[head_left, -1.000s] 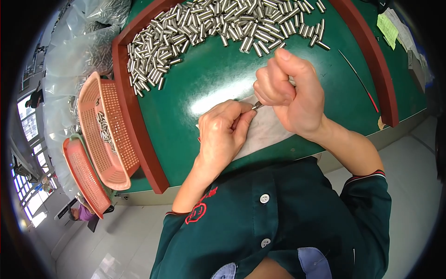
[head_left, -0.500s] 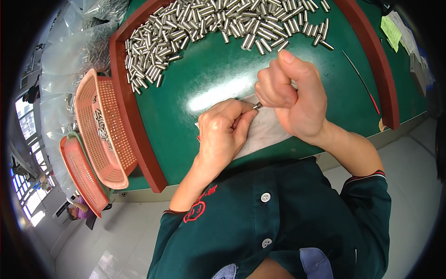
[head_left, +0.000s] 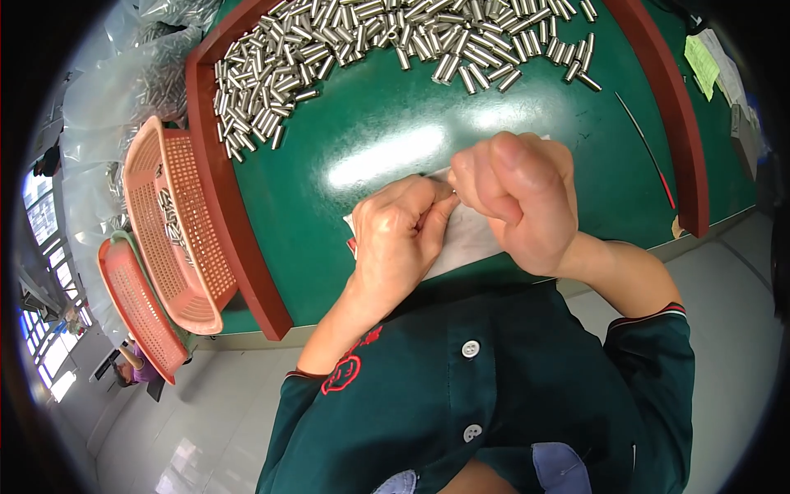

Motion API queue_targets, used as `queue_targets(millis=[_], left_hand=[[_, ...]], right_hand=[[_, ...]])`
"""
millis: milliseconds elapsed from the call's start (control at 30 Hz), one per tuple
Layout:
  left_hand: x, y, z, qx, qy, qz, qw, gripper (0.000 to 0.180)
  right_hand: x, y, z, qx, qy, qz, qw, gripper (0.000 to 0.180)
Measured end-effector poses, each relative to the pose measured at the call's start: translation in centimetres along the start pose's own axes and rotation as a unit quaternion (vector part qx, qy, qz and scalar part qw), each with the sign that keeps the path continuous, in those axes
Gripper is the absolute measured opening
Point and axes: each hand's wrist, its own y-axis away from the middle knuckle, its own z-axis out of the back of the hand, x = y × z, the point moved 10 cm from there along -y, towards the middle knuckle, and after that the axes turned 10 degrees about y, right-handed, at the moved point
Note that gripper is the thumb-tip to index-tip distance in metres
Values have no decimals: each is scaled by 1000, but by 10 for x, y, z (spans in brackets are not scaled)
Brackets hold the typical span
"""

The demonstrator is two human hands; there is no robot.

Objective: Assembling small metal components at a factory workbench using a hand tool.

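Note:
My left hand is closed in a pinch on a small metal cylinder, of which only a bright tip shows between the hands. Pressed close against it, my right hand forms a fist with the thumb on top; whatever it grips is hidden inside. Both hands are over a white cloth spread on the green tabletop. A bit of something red peeks out beside my left hand. Farther back lies a large pile of shiny metal cylinders.
Red-brown rails border the work surface. Left of it are a pink basket holding some cylinders, another pink basket and clear plastic bags. A thin red-handled tool lies on the right, with green paper beyond the rail.
My right fist has tipped forward and down, its thumb now lower and nearer my left hand. The cylinder end that showed between the hands is now mostly covered. My left hand has barely moved.

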Motion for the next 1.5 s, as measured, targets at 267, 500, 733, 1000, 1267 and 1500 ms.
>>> queue_targets(millis=[267, 500, 733, 1000, 1267, 1500], left_hand=[[-3, 1, 6, -16, -5, -11, 1000, 7], [2, 1, 12, 20, 59, 64, 996, 7], [17, 0, 45, -27, 675, 119, 728, 24], [33, -18, 131, -238, -137, 39, 961, 20], [39, -24, 109, -175, -396, 94, 897, 12], [-40, -1, 22, 22, -132, -190, 973, 12]], right_hand=[[10, 1, -8, 26, 81, 84, 993, 36], [-2, 1, 7, -30, 36, 10, 999, 45], [-4, -4, 8, -25, -32, -33, 999, 46], [-2, -6, 6, -13, -29, -30, 999, 44], [-5, -6, 10, -31, -40, -37, 998, 45], [-6, -9, 13, -35, -54, -36, 997, 45]])
